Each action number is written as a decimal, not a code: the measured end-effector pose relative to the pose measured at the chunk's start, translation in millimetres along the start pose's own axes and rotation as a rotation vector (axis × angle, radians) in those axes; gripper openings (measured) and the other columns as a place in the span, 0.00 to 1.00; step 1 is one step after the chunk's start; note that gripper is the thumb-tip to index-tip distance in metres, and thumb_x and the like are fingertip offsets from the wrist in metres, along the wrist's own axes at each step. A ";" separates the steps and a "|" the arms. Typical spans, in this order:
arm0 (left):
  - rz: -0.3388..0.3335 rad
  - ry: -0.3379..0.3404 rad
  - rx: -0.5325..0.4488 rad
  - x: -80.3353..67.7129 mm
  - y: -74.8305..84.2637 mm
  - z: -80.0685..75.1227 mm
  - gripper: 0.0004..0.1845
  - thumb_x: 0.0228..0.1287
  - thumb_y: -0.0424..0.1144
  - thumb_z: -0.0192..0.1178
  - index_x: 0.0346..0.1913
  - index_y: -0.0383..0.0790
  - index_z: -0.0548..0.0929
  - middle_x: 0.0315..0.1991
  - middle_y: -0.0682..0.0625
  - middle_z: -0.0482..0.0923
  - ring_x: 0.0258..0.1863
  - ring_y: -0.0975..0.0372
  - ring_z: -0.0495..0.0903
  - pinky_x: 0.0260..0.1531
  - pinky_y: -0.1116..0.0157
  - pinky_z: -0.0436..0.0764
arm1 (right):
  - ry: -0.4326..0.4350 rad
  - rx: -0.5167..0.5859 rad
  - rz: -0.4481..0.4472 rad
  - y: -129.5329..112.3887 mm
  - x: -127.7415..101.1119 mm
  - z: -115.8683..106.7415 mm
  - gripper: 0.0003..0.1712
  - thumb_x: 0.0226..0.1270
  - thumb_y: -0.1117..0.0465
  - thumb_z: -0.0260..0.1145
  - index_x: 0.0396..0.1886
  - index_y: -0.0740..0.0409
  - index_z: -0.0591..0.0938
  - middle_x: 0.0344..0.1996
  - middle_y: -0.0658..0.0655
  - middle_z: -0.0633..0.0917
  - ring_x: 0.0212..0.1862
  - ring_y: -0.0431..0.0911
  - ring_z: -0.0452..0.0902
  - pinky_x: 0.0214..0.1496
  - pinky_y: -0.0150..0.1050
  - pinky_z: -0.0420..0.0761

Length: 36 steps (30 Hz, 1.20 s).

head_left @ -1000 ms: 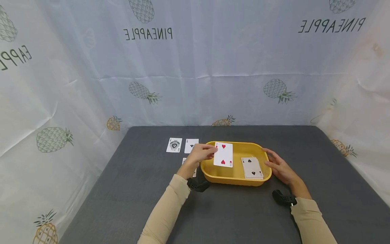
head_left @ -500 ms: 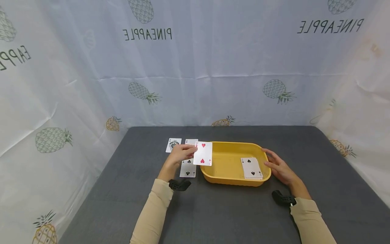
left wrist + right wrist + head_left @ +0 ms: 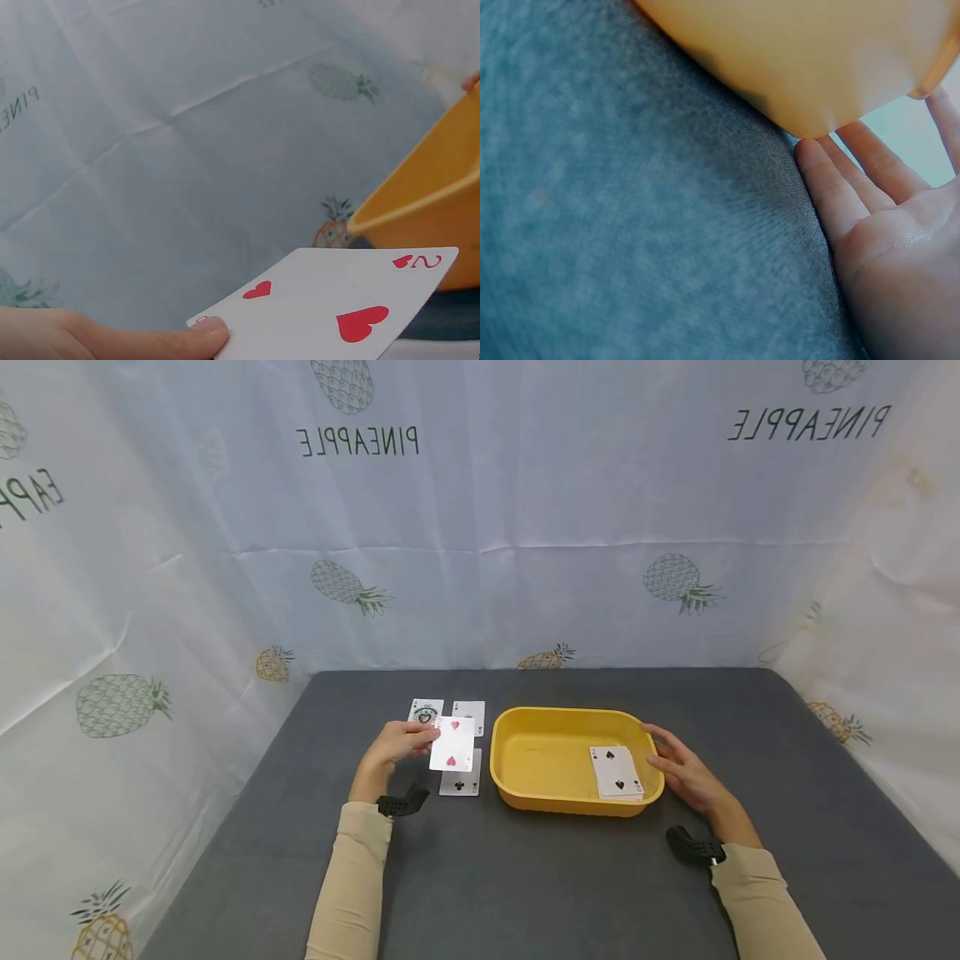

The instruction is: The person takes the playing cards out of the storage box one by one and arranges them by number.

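Note:
My left hand [image 3: 392, 750] pinches a two of hearts playing card [image 3: 454, 745] by its left edge, face up. It is held above the cards on the table; the left wrist view shows the thumb on its corner. Underneath, the two of clubs [image 3: 459, 787] is partly covered. Behind lie an ace of spades [image 3: 427, 706] and another black ace [image 3: 468, 708], both overlapped by the held card. My right hand [image 3: 693, 778] rests against the right end of the yellow tub [image 3: 570, 804], its fingers fairly straight along the outside in the right wrist view.
Inside the tub, a small pile of cards [image 3: 617, 772] lies at the right end with the two of spades on top. The dark grey tabletop [image 3: 525, 885] reaches a pineapple-print curtain [image 3: 525, 593] at the back and sides.
My left hand has carried the two of hearts leftward from over the tub to above the laid-out cards. The right hand and the tub have stayed in place.

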<state>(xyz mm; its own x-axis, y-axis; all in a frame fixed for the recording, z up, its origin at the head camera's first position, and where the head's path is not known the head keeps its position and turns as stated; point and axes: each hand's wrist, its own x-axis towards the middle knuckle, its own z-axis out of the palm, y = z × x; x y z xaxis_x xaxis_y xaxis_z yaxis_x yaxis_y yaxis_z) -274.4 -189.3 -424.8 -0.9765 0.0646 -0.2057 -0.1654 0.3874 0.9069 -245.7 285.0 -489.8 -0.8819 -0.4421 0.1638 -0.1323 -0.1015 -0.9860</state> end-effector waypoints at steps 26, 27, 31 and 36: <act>-0.182 0.034 0.079 3.6 -49.1 -41.1 0.19 0.62 0.37 0.63 0.51 0.25 0.81 0.25 0.58 0.79 0.25 0.72 0.75 0.27 0.78 0.79 | 0.023 -0.024 0.021 2.2 0.3 -2.6 0.29 0.75 0.69 0.49 0.71 0.44 0.59 0.57 0.38 0.74 0.55 0.29 0.77 0.52 0.25 0.82; -0.178 0.044 0.092 3.0 -48.8 -41.0 0.19 0.62 0.36 0.63 0.51 0.24 0.81 0.24 0.58 0.79 0.24 0.72 0.75 0.27 0.78 0.79 | 0.024 -0.022 0.020 2.5 0.4 -2.6 0.29 0.75 0.69 0.49 0.70 0.44 0.59 0.57 0.38 0.74 0.55 0.29 0.77 0.52 0.25 0.82; -0.164 0.104 0.125 2.1 -47.3 -38.4 0.19 0.60 0.35 0.65 0.48 0.22 0.82 0.21 0.58 0.79 0.21 0.72 0.75 0.25 0.77 0.78 | 0.016 -0.010 0.011 3.6 0.7 -2.5 0.29 0.74 0.69 0.49 0.70 0.44 0.60 0.57 0.38 0.74 0.55 0.29 0.77 0.52 0.25 0.82; -0.157 0.179 0.186 0.1 -45.8 -35.2 0.18 0.56 0.35 0.68 0.45 0.24 0.84 0.17 0.58 0.79 0.19 0.72 0.75 0.23 0.77 0.78 | 0.016 -0.010 0.015 3.5 0.7 -2.6 0.29 0.75 0.69 0.49 0.70 0.45 0.59 0.58 0.38 0.74 0.55 0.29 0.76 0.52 0.25 0.82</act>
<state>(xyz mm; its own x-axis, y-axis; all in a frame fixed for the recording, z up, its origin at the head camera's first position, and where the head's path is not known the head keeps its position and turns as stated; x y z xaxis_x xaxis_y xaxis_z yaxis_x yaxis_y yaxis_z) -271.9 -239.5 -453.5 -0.9525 -0.1662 -0.2553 -0.3045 0.5425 0.7829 -248.0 286.7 -493.2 -0.8911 -0.4289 0.1486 -0.1233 -0.0865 -0.9886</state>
